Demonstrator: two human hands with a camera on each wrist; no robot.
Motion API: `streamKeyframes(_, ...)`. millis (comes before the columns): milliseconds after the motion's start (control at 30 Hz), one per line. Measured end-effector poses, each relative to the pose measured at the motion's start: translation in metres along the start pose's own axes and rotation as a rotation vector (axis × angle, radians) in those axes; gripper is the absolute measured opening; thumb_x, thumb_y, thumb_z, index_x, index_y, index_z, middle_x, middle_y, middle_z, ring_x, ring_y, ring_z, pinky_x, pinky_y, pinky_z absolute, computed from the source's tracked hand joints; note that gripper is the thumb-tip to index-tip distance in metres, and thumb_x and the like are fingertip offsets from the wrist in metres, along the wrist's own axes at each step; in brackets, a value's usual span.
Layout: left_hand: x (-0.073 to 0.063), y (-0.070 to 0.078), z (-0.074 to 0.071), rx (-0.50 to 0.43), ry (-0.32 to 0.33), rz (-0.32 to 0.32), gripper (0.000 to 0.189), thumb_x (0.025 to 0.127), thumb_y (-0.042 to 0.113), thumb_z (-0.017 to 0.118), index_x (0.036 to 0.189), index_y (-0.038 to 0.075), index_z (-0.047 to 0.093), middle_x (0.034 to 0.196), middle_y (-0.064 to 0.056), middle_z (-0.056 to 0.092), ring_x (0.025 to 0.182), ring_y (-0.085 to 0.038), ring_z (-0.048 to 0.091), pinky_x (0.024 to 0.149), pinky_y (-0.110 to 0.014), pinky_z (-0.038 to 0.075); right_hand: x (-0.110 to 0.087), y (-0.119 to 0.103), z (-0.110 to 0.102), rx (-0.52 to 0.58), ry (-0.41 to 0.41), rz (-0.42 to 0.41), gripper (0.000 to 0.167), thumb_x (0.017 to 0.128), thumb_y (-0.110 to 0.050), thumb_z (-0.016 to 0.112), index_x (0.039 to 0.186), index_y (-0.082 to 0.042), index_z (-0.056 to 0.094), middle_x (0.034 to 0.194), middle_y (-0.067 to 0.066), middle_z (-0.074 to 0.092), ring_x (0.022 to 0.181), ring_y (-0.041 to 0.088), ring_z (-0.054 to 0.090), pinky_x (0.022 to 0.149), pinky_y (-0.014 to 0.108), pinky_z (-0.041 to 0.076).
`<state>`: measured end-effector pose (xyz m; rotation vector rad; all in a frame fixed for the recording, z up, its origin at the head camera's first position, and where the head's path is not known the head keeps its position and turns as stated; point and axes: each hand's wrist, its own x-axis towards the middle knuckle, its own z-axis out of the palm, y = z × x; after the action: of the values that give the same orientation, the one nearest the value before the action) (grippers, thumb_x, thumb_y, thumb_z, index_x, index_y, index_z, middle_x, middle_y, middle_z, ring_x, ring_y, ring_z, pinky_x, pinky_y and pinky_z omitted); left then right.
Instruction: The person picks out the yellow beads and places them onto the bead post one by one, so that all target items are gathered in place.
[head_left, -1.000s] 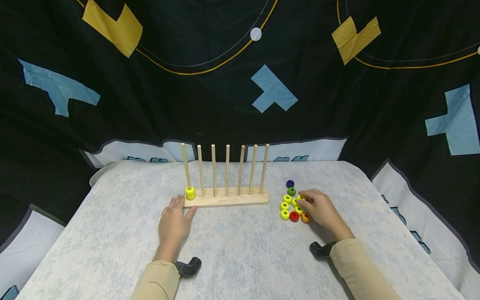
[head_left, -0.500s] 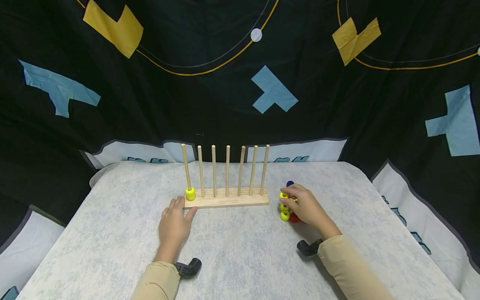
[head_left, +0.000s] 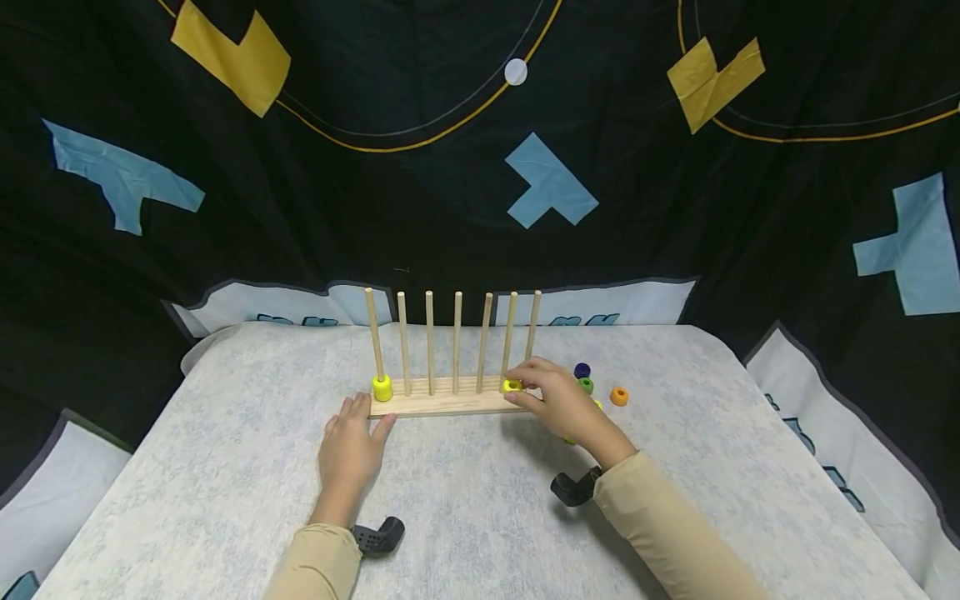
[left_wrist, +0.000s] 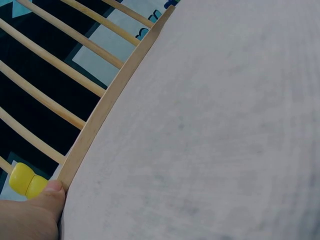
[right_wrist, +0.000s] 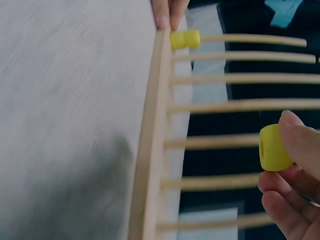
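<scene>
A wooden rack with upright pegs has a long flat base (head_left: 450,404). Two yellow beads (left_wrist: 27,179) are stacked at the bottom of its leftmost peg. My left hand (head_left: 350,454) lies at the base's left end, fingers fairly straight, with the thumb (left_wrist: 50,192) touching the front corner. Over the right part of the rack, my right hand (head_left: 562,404) pinches another yellow bead (right_wrist: 272,150) between thumb and fingers. This bead is apart from the pegs in the right wrist view, and its hole shows.
Right of the rack lie loose beads: a dark blue one (head_left: 582,370), a green one (head_left: 586,386) and an orange one (head_left: 619,396). My right hand and forearm mostly hide the yellow ones there. A dark curtain (head_left: 450,225) hangs behind the table (head_left: 247,467).
My right hand has gone from the loose beads leftward to the rack with a yellow bead in its fingers. An orange bead now shows on the right. My left hand stays in place.
</scene>
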<state>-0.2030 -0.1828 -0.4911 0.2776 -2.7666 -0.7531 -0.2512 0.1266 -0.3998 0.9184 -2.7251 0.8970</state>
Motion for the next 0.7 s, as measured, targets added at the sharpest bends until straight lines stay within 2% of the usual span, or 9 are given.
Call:
streamKeyframes(233,0.000,0.000,-0.001,-0.008,-0.001,0.000,0.070,0.099,0.040,0.059,0.148,-0.005,0.039,0.155,-0.024,0.039,0.148,-0.041,0.029,0.124,-0.054,0.020,0.021,-0.026,0.008,0.049,-0.025,-0.096,0.034,0.094,-0.026,0.069,0.125,-0.014,0.069,0.117,-0.002,0.066,0.099,0.011,0.063,0.084,0.029,0.058)
streamKeyframes(433,0.000,0.000,-0.001,-0.003,-0.005,-0.004,0.070,0.099,0.040,0.059,0.148,-0.004,0.039,0.155,-0.023,0.039,0.149,-0.040,0.028,0.124,-0.053,0.019,0.040,-0.047,0.009,0.054,0.009,-0.193,0.032,0.093,-0.022,0.070,0.124,-0.013,0.069,0.117,0.000,0.067,0.099,0.014,0.065,0.085,0.027,0.059)
streamKeyframes(700,-0.001,0.001,-0.002,0.001,0.007,0.003,0.070,0.098,0.040,0.060,0.148,-0.005,0.040,0.154,-0.024,0.040,0.148,-0.040,0.030,0.124,-0.054,0.020,0.064,-0.071,0.005,0.091,0.035,-0.210,0.038,0.093,-0.022,0.070,0.129,-0.010,0.066,0.120,0.001,0.067,0.102,0.014,0.065,0.087,0.028,0.059)
